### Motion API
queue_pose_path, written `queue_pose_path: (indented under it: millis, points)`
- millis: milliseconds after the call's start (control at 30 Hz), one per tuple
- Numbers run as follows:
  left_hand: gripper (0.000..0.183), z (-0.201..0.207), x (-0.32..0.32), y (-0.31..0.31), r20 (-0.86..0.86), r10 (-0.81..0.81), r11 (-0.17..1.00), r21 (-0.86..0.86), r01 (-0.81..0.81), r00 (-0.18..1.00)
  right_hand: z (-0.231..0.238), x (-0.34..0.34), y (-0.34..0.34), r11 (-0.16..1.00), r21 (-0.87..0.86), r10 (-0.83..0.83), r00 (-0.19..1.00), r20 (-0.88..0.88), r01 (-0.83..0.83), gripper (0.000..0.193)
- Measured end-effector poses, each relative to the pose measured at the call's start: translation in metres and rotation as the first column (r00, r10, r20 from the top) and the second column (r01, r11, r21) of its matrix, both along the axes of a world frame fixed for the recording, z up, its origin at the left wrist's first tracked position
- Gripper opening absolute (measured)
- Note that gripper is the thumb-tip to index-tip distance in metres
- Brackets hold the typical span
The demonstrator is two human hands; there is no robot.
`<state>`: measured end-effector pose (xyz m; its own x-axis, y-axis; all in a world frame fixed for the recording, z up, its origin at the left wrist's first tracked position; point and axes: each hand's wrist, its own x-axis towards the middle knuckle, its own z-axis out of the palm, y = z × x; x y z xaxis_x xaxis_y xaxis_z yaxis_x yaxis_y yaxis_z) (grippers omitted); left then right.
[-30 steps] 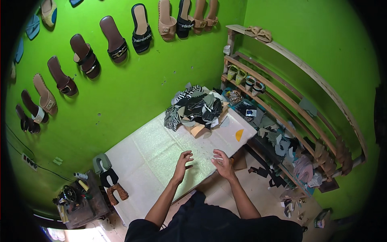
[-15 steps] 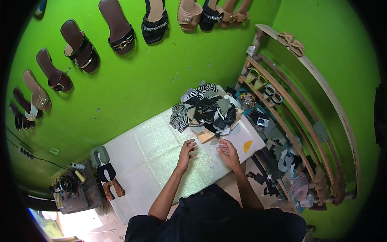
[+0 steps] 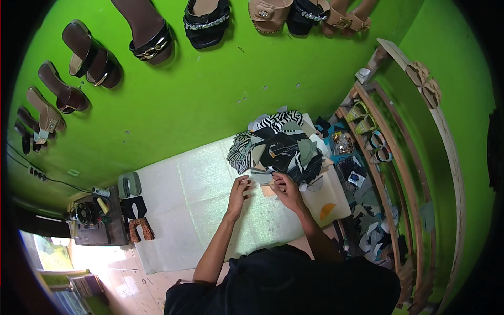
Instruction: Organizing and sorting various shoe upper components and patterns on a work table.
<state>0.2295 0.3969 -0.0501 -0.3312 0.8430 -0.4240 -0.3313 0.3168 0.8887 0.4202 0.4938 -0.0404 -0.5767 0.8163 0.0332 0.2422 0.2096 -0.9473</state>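
Observation:
A heap of cut material scraps, black, grey-green and zebra-striped, lies at the far right of the pale covered table. My right hand is at the heap's near edge, its fingers bent and drawn together on the rim of a flat grey-green scrap. Left of it, my left hand hovers over the table, its fingers loosely curved and apart, with nothing in them. A tan flat piece shows between the two hands, partly covered by the right one.
Three horseshoe-shaped pieces, one grey-green, line the table's left edge beside a sewing machine. A yellow half-round piece lies at the right. Beyond stand a wooden rack with sandals and heaped scraps. Sandals hang on the green wall.
My right hand has moved up and left to the heap's near edge, and its fingers have closed on the grey-green scrap. My left hand has shifted slightly. The whole view has turned a little.

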Motion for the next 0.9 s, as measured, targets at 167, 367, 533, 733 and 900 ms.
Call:
queue_pose_path:
  millis: [167,367,533,733,900]
  points:
    - [0.036,-0.003,0.002,0.042,-0.038,0.023,0.999,-0.021,-0.024,0.999,0.004,-0.006,0.041,1.0,0.016,0.01,1.0,-0.007,-0.01,0.044]
    - [0.039,-0.027,0.003,0.088,-0.584,0.049,0.999,0.028,-0.04,0.81,0.005,-0.012,0.115,0.968,0.25,-0.083,0.982,0.173,0.037,0.04]
    - [0.036,-0.018,0.026,0.116,-0.659,0.013,0.988,-0.106,-0.109,0.752,-0.013,-0.016,0.171,0.873,0.484,-0.238,0.807,0.541,-0.067,0.04]
    - [0.038,-0.043,0.033,0.119,-0.608,0.177,0.97,-0.028,-0.243,0.774,-0.029,-0.03,0.183,0.892,0.442,-0.244,0.724,0.646,-0.094,0.044]
    - [0.04,-0.033,0.04,0.118,-0.527,0.326,0.943,0.119,-0.312,0.785,-0.024,-0.03,0.187,0.881,0.473,-0.328,0.748,0.576,0.023,0.048]
